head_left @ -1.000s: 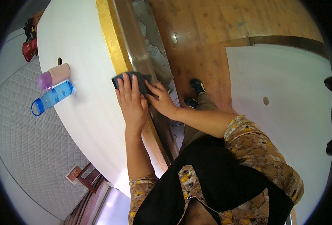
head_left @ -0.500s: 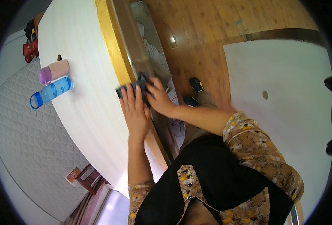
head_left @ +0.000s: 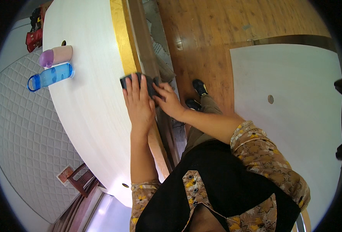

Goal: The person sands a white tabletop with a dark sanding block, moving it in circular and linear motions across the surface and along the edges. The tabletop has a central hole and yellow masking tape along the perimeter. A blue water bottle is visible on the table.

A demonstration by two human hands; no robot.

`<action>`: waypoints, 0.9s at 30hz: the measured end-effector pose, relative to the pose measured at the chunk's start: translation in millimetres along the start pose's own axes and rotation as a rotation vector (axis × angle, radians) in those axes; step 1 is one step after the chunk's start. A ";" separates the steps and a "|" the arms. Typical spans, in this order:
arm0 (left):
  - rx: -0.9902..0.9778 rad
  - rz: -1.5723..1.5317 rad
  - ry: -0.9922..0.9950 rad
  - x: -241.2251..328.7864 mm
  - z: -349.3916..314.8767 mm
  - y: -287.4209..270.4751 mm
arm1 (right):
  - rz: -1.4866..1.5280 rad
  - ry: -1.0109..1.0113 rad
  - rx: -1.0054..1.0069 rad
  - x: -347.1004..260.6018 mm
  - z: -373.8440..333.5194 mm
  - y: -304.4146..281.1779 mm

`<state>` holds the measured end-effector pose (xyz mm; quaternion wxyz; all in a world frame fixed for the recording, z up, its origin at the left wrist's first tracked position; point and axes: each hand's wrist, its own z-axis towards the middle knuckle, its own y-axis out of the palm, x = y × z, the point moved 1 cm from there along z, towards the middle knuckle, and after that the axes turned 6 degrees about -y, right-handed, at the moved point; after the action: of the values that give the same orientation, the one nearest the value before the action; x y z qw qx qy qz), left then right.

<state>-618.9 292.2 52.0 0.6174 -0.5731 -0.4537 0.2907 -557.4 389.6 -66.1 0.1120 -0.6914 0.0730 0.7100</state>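
A dark grey cloth (head_left: 150,86), or a similar soft piece, lies over the edge of a long white tabletop (head_left: 89,116), at a shiny gold border strip (head_left: 123,46). My left hand (head_left: 140,104) rests flat on this piece with its fingers stretched out over it. On its right side my right hand (head_left: 171,101) grips it with bent fingers, just beyond the tabletop's rim. The hands are close together, and part of the grey piece is hidden under them. Below my left hand, the border continues in a paler, wood-like tone.
A blue clear bottle (head_left: 55,75) and a pink bottle with a purple cap (head_left: 57,56) lie at the far left of the tabletop. A quilted grey mattress (head_left: 28,116) is beyond. Papers fill a low space right of the table; another white table (head_left: 286,85) stands at right.
The tabletop and its bottles sit higher in the picture, as my view has shifted. Against the gold strip, both hands and the grey piece are nearer to me.
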 end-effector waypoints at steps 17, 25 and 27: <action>0.011 -0.028 -0.046 -1.1 -57.9 5.6 | -0.062 -0.258 0.096 -34.9 5.9 8.6; 0.106 0.017 -0.268 -0.5 -88.5 6.1 | -0.365 -0.662 -0.052 -80.3 28.3 -13.5; 0.101 -0.005 -0.377 -3.4 -108.6 11.0 | -0.408 -0.768 -0.195 -87.7 20.2 -10.6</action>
<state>-521.6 242.9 48.0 0.5503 -0.4756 -0.5474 0.4139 -572.5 399.9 22.6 0.2031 -0.3852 -0.1793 0.8822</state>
